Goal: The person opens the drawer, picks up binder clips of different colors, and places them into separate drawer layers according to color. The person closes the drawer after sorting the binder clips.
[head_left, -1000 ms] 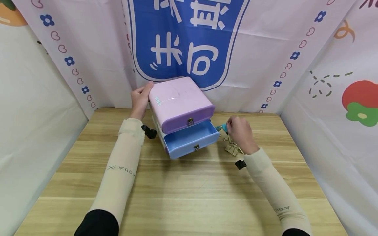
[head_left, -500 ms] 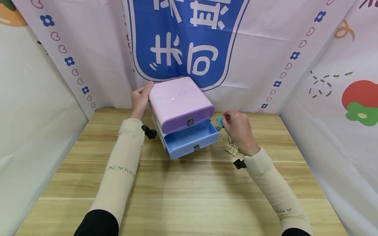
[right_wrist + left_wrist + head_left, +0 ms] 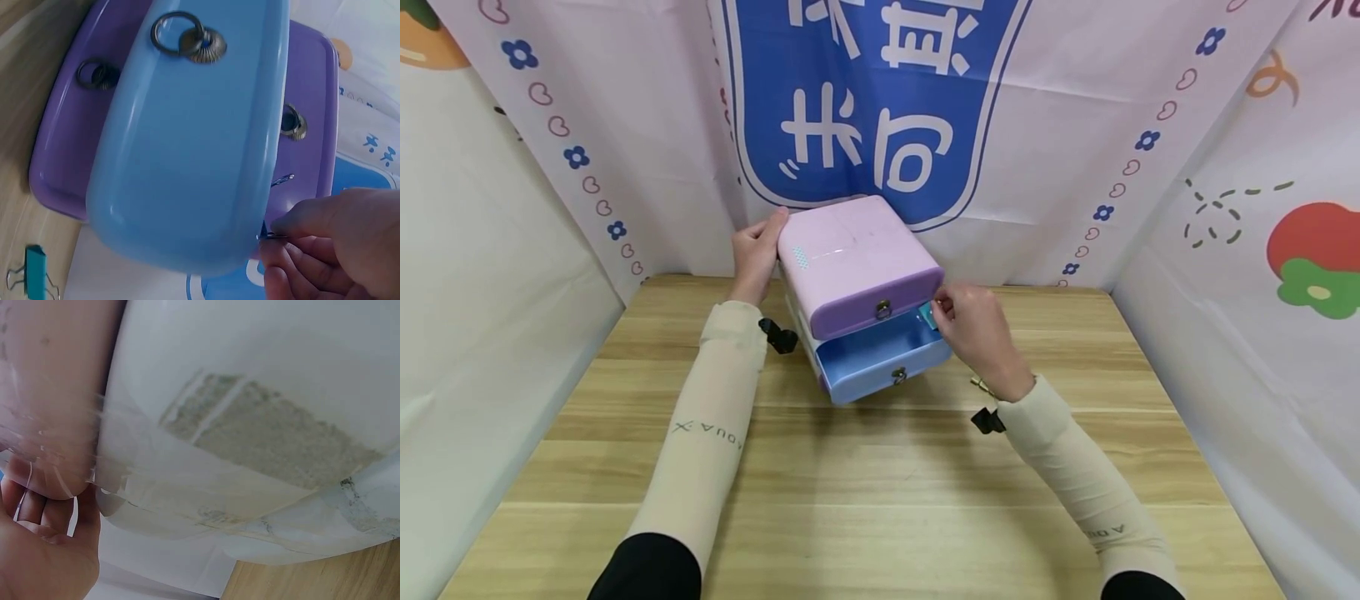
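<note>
A small drawer cabinet (image 3: 857, 242) stands at the back of the table, its blue middle drawer (image 3: 880, 354) pulled out. My left hand (image 3: 756, 258) grips the cabinet's back left edge; in the left wrist view, the fingers lie against its pinkish side. My right hand (image 3: 981, 329) is at the right rim of the blue drawer. Between thumb and fingers it pinches a blue binder clip (image 3: 928, 315), which reaches over the drawer's opening. In the right wrist view, most of that clip is hidden by the fingers and the drawer.
A teal binder clip (image 3: 35, 272) lies on the table beside the cabinet. Gold binder clips (image 3: 981, 385) are mostly covered by the right wrist. Purple drawers sit above (image 3: 306, 150) and below (image 3: 69, 137) the blue one. A printed cloth (image 3: 1037, 167) hangs behind.
My right hand has carried the blue binder clip leftward, from beside the cabinet to the blue drawer's right rim. The left hand and the cabinet stay put.
</note>
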The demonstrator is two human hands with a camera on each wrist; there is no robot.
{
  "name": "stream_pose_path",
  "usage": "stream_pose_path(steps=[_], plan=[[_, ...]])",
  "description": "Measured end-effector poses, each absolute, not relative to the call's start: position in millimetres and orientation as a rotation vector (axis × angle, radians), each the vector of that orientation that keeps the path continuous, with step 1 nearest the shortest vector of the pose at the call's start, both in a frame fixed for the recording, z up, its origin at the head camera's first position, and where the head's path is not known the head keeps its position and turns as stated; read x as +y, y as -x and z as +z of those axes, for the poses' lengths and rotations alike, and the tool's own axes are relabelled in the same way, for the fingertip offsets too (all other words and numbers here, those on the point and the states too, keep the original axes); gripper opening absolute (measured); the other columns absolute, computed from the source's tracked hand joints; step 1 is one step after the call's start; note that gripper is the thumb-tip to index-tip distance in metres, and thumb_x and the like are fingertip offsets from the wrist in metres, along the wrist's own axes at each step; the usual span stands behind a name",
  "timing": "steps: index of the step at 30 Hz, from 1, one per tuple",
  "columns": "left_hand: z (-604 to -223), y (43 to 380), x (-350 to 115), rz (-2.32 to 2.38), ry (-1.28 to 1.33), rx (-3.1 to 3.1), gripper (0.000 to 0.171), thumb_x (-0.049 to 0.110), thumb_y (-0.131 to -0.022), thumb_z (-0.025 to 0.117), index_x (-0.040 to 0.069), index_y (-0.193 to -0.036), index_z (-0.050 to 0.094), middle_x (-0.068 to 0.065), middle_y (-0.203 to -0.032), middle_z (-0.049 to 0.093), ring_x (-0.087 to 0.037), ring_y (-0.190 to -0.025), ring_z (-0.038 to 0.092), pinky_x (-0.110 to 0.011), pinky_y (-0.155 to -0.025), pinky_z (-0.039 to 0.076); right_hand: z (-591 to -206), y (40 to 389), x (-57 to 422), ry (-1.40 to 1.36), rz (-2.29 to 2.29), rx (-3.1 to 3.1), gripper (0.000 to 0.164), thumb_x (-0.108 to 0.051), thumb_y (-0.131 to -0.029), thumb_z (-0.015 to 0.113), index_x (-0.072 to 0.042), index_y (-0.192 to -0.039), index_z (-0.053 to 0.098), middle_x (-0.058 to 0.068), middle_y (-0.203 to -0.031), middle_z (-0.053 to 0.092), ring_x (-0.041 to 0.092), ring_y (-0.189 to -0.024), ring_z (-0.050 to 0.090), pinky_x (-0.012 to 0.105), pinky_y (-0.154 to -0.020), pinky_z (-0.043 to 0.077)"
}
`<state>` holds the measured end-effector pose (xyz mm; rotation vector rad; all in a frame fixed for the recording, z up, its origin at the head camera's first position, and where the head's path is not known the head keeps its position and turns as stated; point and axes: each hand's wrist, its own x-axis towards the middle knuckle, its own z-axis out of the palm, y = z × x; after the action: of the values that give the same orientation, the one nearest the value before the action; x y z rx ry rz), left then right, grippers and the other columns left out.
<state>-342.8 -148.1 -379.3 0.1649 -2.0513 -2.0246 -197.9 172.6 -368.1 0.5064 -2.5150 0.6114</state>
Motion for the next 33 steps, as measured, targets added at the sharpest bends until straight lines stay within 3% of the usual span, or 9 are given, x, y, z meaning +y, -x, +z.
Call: stream_pose_path(steps=[11, 21, 33], plan=[[-380, 342, -149, -2.02, -0.168, -2.048, 0.043, 0.062, -0.093, 0.073, 0.019, -0.091, 0.078, 0.013, -0.075, 0.064, -0.006, -0.078, 0.054, -0.022, -0.067, 0.043, -379, 199, 153, -0.592, 0.521, -2.599, 0.01, -0.008, -0.093, 0.077, 0.002, -0.091, 0.076, 0.013, -0.085, 0.078, 0.021, -0.072, 0.074, 0.03, -0.064, 0.061], [-378, 342, -149, -2.004, -0.145, -2.035, 0.046, 0.063, -0.092, 0.073, 0.022, -0.072, 0.071, 0.014, -0.063, 0.057, -0.006, -0.068, 0.049, -0.023, -0.062, 0.039, -366, 195, 169, -0.533, 0.638, -2.619, 0.017, -0.012, -0.098, 0.07, 0.003, -0.099, 0.078, 0.014, -0.087, 0.079, 0.021, -0.073, 0.075, 0.034, -0.067, 0.063], [-378, 342, -148, -2.023, -0.163, -2.041, 0.042, 0.063, -0.091, 0.074, 0.022, -0.082, 0.077, 0.014, -0.07, 0.061, -0.006, -0.073, 0.051, -0.022, -0.064, 0.042, -361, 201, 207, -0.383, 0.693, -2.623, 0.018, -0.008, -0.097, 0.067, 0.005, -0.102, 0.078, 0.018, -0.092, 0.079, 0.027, -0.078, 0.077, 0.037, -0.071, 0.065]])
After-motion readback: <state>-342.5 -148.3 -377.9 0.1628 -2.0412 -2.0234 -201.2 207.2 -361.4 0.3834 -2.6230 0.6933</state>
